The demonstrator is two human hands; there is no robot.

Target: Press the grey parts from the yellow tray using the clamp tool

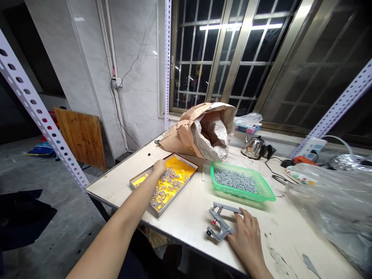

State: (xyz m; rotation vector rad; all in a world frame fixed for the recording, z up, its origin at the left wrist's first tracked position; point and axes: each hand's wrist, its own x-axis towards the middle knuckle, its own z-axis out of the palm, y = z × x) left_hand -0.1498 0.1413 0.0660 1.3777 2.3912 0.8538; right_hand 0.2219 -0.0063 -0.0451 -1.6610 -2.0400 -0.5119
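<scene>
My left hand (pixel 159 167) is over the far left part of a shallow tray (pixel 133 182) lined with yellow, its fingers curled in. What they hold, if anything, is hidden. Small silvery metal pins (pixel 159 198) lie scattered across the yellow lining. Near the table's front edge, my right hand (pixel 248 235) grips a grey metal hand press (pixel 223 229) with a lever, a spring and a small red part. Its open jaw faces left. Behind this tool stands a green plastic basket (pixel 266 193) full of small grey metal pieces (pixel 234 180).
A large brown paper sack (pixel 181 137) lies open behind the tray. A steel kettle (pixel 252 147), cables and an orange item (pixel 305 160) are at the back right. Clear plastic bags (pixel 325 209) cover the right side. Perforated metal posts (pixel 167 66) rise at the table's edges.
</scene>
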